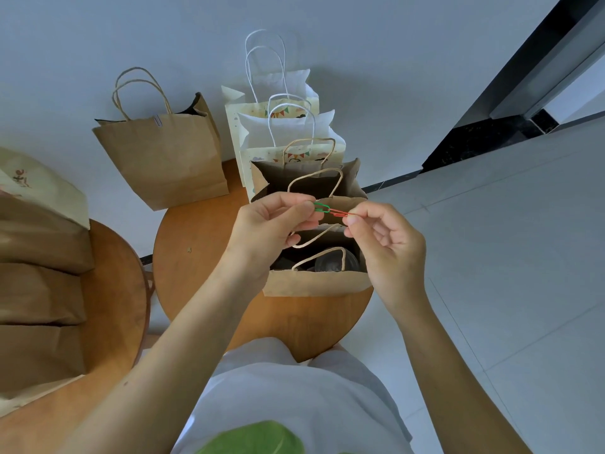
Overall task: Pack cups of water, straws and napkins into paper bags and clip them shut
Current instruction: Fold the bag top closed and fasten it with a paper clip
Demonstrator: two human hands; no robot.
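I see the near bag (314, 285) on the table (196, 257), a cup (330, 263) inside it (a second bag (352, 185) just behind). A third bag (163, 158) stands rear left.

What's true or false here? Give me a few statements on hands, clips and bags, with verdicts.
1. The left hand pinches a green clip. True.
2. The right hand holds nothing. False: it pinches a red clip, which meets the green clip end to end.
3. The near bag is clipped shut. False: its mouth is open, and a cup shows inside.
4. The back-left bag has a grey clip on its top edge. True.
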